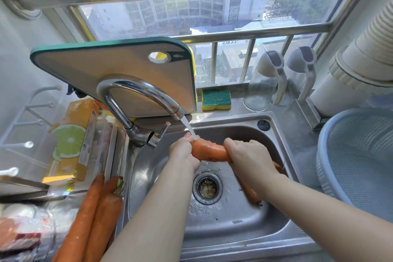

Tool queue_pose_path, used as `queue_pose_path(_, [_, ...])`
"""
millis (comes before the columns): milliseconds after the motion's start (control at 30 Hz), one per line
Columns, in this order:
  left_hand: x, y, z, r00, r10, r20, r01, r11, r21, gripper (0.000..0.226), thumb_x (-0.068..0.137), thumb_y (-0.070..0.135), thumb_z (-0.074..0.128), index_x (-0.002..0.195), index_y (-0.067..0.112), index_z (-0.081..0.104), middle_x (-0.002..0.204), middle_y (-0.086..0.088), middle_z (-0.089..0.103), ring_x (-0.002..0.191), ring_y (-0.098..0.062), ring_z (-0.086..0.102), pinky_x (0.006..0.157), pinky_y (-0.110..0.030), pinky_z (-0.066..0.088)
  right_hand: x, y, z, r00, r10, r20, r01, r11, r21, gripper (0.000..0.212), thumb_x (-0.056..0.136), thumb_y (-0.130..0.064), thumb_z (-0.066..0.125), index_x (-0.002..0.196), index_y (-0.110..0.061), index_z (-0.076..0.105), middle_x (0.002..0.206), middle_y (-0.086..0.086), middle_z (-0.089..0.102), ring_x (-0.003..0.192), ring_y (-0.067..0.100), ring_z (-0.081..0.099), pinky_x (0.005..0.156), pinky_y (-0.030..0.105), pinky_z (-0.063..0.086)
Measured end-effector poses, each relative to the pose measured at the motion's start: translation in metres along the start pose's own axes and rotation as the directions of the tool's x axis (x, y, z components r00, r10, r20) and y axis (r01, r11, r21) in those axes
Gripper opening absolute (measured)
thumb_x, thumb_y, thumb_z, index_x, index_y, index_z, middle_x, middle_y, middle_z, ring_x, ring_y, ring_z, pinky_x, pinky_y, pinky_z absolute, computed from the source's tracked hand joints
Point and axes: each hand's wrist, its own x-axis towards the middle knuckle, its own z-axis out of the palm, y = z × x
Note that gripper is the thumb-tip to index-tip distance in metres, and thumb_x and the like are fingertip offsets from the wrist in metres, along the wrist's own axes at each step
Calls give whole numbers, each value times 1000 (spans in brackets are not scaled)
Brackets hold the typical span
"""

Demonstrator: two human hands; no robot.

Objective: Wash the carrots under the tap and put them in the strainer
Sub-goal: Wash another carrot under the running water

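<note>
Both hands meet over the sink [223,221]. The left hand [183,151] curls round one end of a carrot [209,152] and the right hand [248,156] grips the other end, so the bare orange middle shows between them. A stream of water [188,126] from the tap [136,93] falls just above the left hand's fingers and strikes the carrot beside them. Below the right wrist a second carrot [252,194] lies in the basin, partly hidden by the forearm. Well to the left of the left forearm, more carrots [91,215] lie on the counter. The strainer [361,155] stands to the right of the right hand, apart from it, beyond the sink's edge.
</note>
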Motion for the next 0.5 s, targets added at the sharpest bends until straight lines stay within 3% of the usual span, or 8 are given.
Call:
queue_pose_path(100, [5,3,-1,999,-43,-19,43,999,19,20,91,10,59,109,6,66,102,-12,67,70,-26,60,68,-40,52,-3,-1,3,999,8,-35,-4,995,98,37,52,-20,80,67,-22,46,51,-4,52,40,19,51,49,24,24])
queue_pose_path(167, [7,6,-3,997,-51,-56,52,999,16,14,92,19,59,94,7,67,99,-8,66,82,-26,62,78,-40,52,-5,-4,7,997,15,-70,-6,992,129,26,68,-38,68,74,-21,50,62,-5,57,52,21,57,52,28,31])
queue_pose_path(267, [8,7,-6,995,-52,-88,51,998,-22,17,92,25,59,91,11,68,98,-6,68,95,-26,62,90,-43,51,-5,-8,4,999,39,2,-39,984,171,25,85,-43,52,92,-20,52,86,-2,62,78,25,61,64,36,36])
queue_pose_path(367, [8,7,-5,995,-96,-19,88,963,-254,39,92,8,47,53,10,53,65,-2,58,73,-24,56,77,-41,50,-5,-7,1,996,66,63,-77,978,192,27,92,-42,48,105,-19,50,100,-1,59,93,25,58,72,38,35])
queue_pose_path(433, [7,9,-2,997,-70,40,80,911,-405,39,91,-1,35,55,13,41,60,1,45,60,-18,45,65,-36,45,-7,-5,2,994,91,58,-100,980,173,26,91,-40,50,106,-19,52,100,-1,59,92,26,58,71,38,36])
queue_pose_path(500, [6,8,-1,999,-29,39,43,904,-426,34,97,1,35,67,12,47,63,1,42,56,-13,41,62,-31,43,-9,1,2,989,133,71,-142,977,159,27,90,-39,51,110,-20,53,102,0,58,94,26,57,72,39,38])
